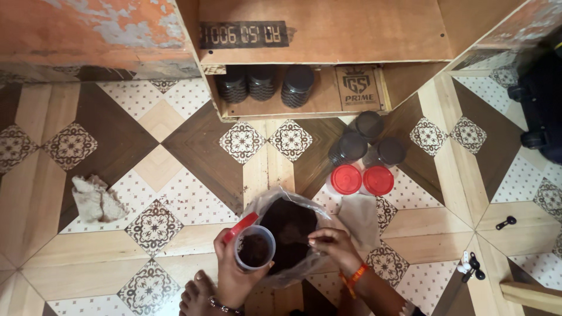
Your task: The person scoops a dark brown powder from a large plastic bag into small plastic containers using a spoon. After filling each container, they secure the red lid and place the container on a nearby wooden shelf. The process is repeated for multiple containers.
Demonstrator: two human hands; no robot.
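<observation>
A wooden cabinet (328,58) stands at the top of the patterned tile floor (175,152), with dark-lidded jars (263,85) on its low shelf and more jars (366,149), two with red lids, on the tiles before it. Nearer the person, a clear plastic bag (290,225) of dark powder sits open on the floor, its rim pinched between the fingertips of the right hand (332,246). Touching the bag's left side, the left hand (231,272) has its fingers curled around a small clear jar (254,247) partly filled with that powder, a red lid (240,227) pressed against it.

Red lids (361,179) (floor (175,146) brown-patterned)
</observation>
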